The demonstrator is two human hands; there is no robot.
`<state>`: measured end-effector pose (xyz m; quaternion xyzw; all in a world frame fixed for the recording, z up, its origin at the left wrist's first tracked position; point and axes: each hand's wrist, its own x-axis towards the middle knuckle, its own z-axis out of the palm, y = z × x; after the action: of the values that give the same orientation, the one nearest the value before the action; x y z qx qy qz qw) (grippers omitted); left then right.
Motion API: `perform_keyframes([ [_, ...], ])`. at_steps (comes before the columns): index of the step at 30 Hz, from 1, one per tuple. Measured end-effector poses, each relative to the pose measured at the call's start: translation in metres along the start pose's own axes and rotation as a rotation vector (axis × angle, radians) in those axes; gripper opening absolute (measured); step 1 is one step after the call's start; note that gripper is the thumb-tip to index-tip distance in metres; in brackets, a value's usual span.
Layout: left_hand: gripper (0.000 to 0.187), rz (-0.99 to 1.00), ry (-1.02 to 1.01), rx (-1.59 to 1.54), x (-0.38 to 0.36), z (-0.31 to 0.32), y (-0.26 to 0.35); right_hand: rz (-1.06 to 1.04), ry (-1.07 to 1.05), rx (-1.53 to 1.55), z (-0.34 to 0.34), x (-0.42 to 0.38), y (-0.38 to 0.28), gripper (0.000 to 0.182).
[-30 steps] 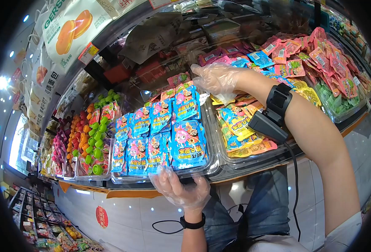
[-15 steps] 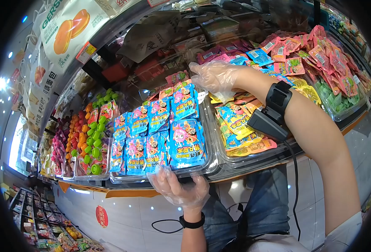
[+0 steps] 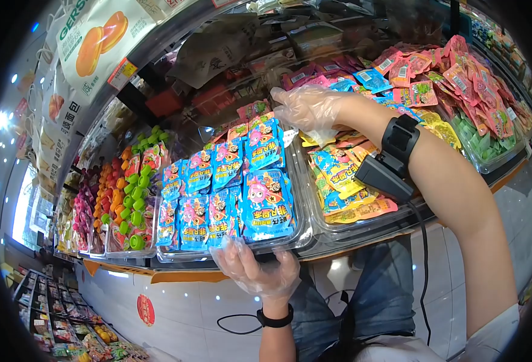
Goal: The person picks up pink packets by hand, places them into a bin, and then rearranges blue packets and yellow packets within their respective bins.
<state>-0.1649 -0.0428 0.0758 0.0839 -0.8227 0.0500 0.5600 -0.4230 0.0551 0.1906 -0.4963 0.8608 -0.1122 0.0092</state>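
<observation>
Several blue pouches [image 3: 269, 208] with pink cartoon figures stand in rows inside a clear plastic tray [image 3: 306, 236]. My left hand [image 3: 257, 268], in a thin clear plastic glove, is at the tray's front edge. Its fingers curl up against the rim, and the thumb is held apart on the right. At the tray's far right corner is my right hand [image 3: 308, 108], also gloved. It is bent over the rim, beside a small white tag, with some fingertips hidden. My right forearm crosses above a neighbouring tray of yellow and orange packets [image 3: 344, 175].
Fruit-shaped sweets in green and orange [image 3: 134, 196] fill trays on the left. Pink packets [image 3: 459, 78] are heaped at the far right beside green ones [image 3: 480, 140]. A printed bread bag [image 3: 100, 42] hangs upper left. A black cable [image 3: 424, 265] dangles from my right wrist device [image 3: 385, 176].
</observation>
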Motion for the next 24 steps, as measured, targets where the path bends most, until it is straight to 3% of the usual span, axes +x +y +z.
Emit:
perform_keyframes([
  [24,0.054,-0.003,-0.011,-0.001,-0.0008,-0.0006,0.0001,0.017,-0.009,0.029,-0.0002,0.0002,0.0009,0.063],
])
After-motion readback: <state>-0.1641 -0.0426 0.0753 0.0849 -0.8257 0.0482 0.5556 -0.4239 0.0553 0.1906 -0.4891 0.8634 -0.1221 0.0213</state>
